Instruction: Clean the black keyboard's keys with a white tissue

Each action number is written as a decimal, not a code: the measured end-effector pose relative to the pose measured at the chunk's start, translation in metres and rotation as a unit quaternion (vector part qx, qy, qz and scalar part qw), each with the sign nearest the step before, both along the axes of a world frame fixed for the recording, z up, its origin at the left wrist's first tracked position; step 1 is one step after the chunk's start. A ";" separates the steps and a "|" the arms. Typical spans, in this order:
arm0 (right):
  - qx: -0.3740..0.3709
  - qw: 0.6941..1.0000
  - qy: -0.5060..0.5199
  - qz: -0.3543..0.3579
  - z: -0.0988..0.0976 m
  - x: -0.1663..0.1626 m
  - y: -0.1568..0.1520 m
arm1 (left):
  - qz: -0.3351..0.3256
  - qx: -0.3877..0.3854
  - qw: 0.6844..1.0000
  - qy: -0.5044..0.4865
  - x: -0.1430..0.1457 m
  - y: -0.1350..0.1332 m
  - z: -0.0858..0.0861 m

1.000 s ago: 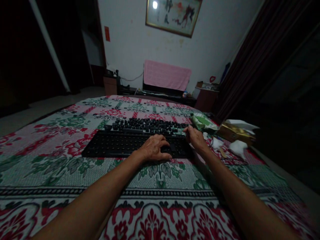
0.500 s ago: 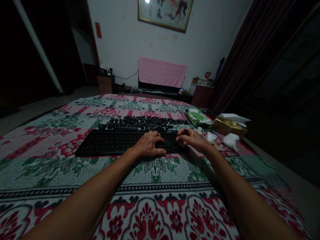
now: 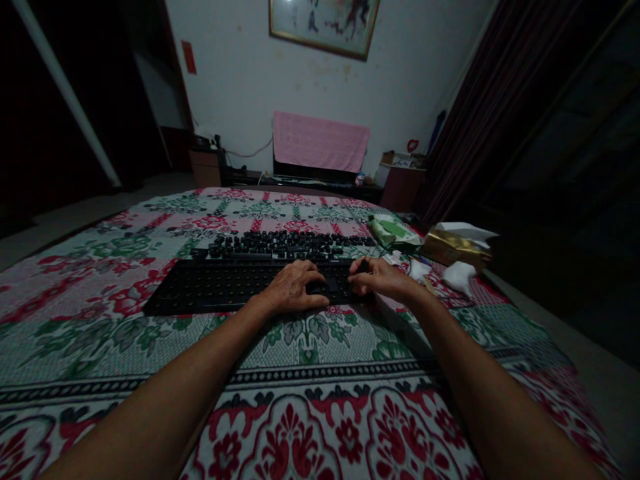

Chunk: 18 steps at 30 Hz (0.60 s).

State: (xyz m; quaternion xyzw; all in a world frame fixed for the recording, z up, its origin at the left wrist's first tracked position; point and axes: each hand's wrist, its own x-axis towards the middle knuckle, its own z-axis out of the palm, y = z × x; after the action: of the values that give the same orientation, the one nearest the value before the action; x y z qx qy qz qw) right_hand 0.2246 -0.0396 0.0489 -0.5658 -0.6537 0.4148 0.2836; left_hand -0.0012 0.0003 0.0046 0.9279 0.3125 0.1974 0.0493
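A black keyboard [image 3: 200, 285] with its keycaps off lies across the patterned bedspread, rows of small switch points showing on its top. My left hand [image 3: 295, 287] rests on its right half, fingers spread and thumb stretched along the near side. At the keyboard's right end, my right hand [image 3: 373, 277] is closed, fingers curled in a pinch. A small black piece [image 3: 364, 266] shows between its fingers; its exact kind is too dark to tell. Behind the keyboard lie many loose black keycaps [image 3: 280, 241] in a long spread, with a long bar-shaped keycap [image 3: 250, 257] among them.
To the right are a green-and-white packet [image 3: 393, 230], a gold tissue box [image 3: 453, 247] and crumpled white tissues [image 3: 459, 277]. The patterned bedspread [image 3: 305, 347] lies under everything. A pink towel [image 3: 320, 141] hangs over something near the far wall.
The whole view has shifted slightly to the left. My right hand has tipped a little lower toward the keyboard, still closed. My left hand keeps its place on it.
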 end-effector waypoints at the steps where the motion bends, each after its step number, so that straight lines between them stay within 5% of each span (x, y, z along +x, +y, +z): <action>1: 0.000 1.000 -0.009 0.016 0.001 0.002 -0.001 | 0.000 -0.002 1.000 0.001 0.000 0.000 0.000; 7: 0.006 0.995 -0.022 0.098 0.002 0.013 -0.001 | 0.003 -0.012 1.000 0.001 0.000 0.000 -0.001; 18: 0.063 0.987 -0.076 0.128 0.005 0.007 -0.004 | -0.001 -0.010 1.000 -0.005 0.000 -0.001 0.000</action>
State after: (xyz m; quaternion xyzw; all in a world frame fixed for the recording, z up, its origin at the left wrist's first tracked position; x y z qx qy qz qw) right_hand 0.2311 -0.0440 0.0540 -0.4881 -0.7653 0.3614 0.2130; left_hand -0.0014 -0.0002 0.0042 0.9265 0.3137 0.1989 0.0605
